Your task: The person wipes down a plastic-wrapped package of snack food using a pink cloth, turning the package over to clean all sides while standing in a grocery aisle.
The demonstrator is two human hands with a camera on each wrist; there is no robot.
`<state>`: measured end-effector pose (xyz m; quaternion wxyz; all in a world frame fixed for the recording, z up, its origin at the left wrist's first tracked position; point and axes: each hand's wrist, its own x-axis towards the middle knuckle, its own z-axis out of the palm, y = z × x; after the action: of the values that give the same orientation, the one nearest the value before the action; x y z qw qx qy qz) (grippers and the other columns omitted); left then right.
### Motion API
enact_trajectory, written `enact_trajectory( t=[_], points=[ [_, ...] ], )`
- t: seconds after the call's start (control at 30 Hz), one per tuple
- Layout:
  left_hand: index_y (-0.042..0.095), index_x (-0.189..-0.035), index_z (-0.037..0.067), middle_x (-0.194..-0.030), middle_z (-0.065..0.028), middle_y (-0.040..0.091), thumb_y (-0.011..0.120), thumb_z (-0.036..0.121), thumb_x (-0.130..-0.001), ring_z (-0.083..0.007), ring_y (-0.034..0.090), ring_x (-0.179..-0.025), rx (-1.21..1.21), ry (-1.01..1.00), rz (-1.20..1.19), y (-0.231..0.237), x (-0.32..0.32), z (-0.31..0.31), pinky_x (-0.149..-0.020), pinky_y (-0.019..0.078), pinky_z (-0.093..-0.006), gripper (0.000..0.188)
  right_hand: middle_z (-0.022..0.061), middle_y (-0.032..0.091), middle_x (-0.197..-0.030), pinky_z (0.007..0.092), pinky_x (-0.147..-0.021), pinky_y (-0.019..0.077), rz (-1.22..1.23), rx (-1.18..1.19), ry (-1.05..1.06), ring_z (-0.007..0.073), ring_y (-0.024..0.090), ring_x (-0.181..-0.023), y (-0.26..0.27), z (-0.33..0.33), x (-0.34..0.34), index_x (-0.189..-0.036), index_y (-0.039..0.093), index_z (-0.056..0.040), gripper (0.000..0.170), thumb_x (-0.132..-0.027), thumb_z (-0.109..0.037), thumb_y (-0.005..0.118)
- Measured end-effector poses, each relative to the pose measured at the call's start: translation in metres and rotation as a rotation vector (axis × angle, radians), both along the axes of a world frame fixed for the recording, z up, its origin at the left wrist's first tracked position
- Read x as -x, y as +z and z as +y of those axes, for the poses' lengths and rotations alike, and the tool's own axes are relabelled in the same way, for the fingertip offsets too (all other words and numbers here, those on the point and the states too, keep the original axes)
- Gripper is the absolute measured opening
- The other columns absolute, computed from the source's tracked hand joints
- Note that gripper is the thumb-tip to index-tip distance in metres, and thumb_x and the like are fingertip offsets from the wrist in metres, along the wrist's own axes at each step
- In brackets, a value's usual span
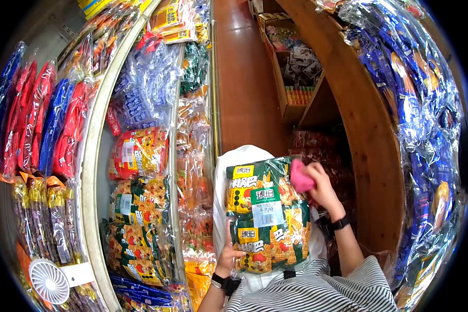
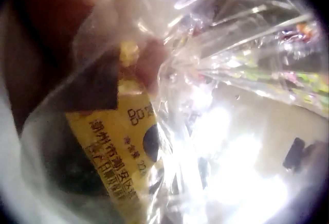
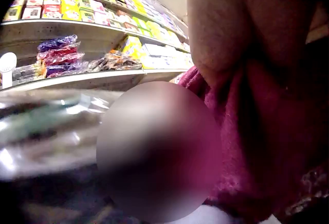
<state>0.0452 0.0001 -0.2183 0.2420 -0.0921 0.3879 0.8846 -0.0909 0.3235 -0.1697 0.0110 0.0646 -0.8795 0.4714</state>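
A large clear bag of green and yellow snack packs (image 1: pixel 265 218) lies against the person's front in the head view. The left hand (image 1: pixel 230 258) grips its lower left edge, thumb on the front. At the bag's upper right corner, the right hand (image 1: pixel 321 188) holds a bunched pink cloth (image 1: pixel 300 176), fingers curled round it. In the left wrist view, clear crinkled plastic (image 2: pixel 180 131) and a yellow printed label (image 2: pixel 118 157) fill the picture closely. The right wrist view shows the dark pink cloth (image 3: pixel 241 147) hanging from the right hand (image 3: pixel 231 28); a blurred patch hides part of the scene.
To the left, a shelf (image 1: pixel 94 151) carries red and green snack bags. A small white fan (image 1: pixel 49 281) is at the lower left. Blue packs (image 1: pixel 426 156) line the right side, beside a curved wooden edge (image 1: pixel 366 104). Open cartons (image 1: pixel 298 112) stand on the brown floor (image 1: pixel 247 78).
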Motion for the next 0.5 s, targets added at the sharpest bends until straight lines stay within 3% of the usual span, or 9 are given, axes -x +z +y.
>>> enact_trajectory(
  t=[0.03,0.1,0.17,0.23,0.37,0.4,0.5],
  points=[
    [-0.002,-0.157,0.021,-0.159,-0.0059,0.021,0.056,-0.011,-0.062,-0.0232,0.034,-0.139,0.005,-0.002,-0.005,-0.006,0.0,-0.002,-0.113,0.0311,-0.0348,0.116,0.0173,0.055,-0.11,0.0367,-0.091,0.0483,-0.043,0.015,0.079,0.037,0.058,-0.106,0.014,-0.005,-0.008,-0.112,0.061,-0.0064,0.047,-0.069,0.014,0.06],
    [-0.005,-0.156,0.029,-0.157,-0.0074,0.027,0.055,-0.011,-0.06,-0.0306,0.038,-0.138,0.119,-0.038,0.048,-0.018,0.002,-0.007,-0.111,0.0366,-0.0455,0.12,0.0153,0.056,-0.11,0.036,-0.091,0.0498,-0.084,-0.023,0.185,0.0348,0.059,-0.105,0.037,-0.017,-0.024,-0.107,0.065,-0.0078,0.046,-0.066,0.013,0.066],
    [-0.006,-0.155,0.031,-0.157,-0.0078,0.026,0.054,-0.012,-0.059,-0.0315,0.038,-0.138,0.03,-0.035,0.02,-0.021,0.005,-0.006,-0.111,0.0373,-0.0465,0.121,0.0143,0.057,-0.107,0.0371,-0.089,0.0512,-0.161,0.043,0.3,0.0337,0.06,-0.102,0.055,-0.014,-0.026,-0.105,0.068,-0.01,0.046,-0.064,0.011,0.069],
    [-0.001,-0.157,0.021,-0.16,-0.0044,0.016,0.057,-0.011,-0.062,-0.0219,0.027,-0.143,0.054,-0.021,0.032,-0.018,0.005,-0.005,-0.116,0.0249,-0.035,0.116,0.0145,0.059,-0.105,0.0373,-0.085,0.0525,-0.147,0.041,0.286,0.0345,0.063,-0.095,0.056,-0.02,-0.021,-0.105,0.069,-0.0069,0.047,-0.062,0.014,0.066],
    [-0.001,-0.157,0.023,-0.161,-0.0034,0.012,0.058,-0.014,-0.064,-0.0225,0.024,-0.144,-0.053,-0.003,-0.017,-0.003,0.011,0.001,-0.117,0.0238,-0.0369,0.116,0.0182,0.063,-0.099,0.0369,-0.081,0.0525,-0.006,-0.053,0.138,0.0367,0.064,-0.092,0.032,-0.029,0.017,-0.099,0.071,-0.0033,0.045,-0.06,0.017,0.059],
    [-0.002,-0.156,0.025,-0.16,-0.0049,0.016,0.056,-0.016,-0.065,-0.0244,0.027,-0.143,0.053,0.004,0.068,-0.018,0.008,-0.004,-0.116,0.0264,-0.0381,0.115,0.0182,0.063,-0.099,0.0372,-0.081,0.0521,0.032,-0.064,0.099,0.0369,0.063,-0.093,0.025,-0.033,0.03,-0.1,0.07,-0.0026,0.044,-0.061,0.016,0.059],
    [-0.003,-0.156,0.027,-0.159,-0.0066,0.02,0.055,-0.017,-0.066,-0.0264,0.032,-0.141,-0.018,0.002,0.009,-0.004,0.008,0.001,-0.115,0.0294,-0.0393,0.116,0.0198,0.062,-0.095,0.041,-0.082,0.0514,0.144,-0.165,0.045,0.0389,0.061,-0.092,0.018,-0.053,0.06,-0.098,0.071,-0.0023,0.036,-0.066,0.011,0.063]
  ],
)
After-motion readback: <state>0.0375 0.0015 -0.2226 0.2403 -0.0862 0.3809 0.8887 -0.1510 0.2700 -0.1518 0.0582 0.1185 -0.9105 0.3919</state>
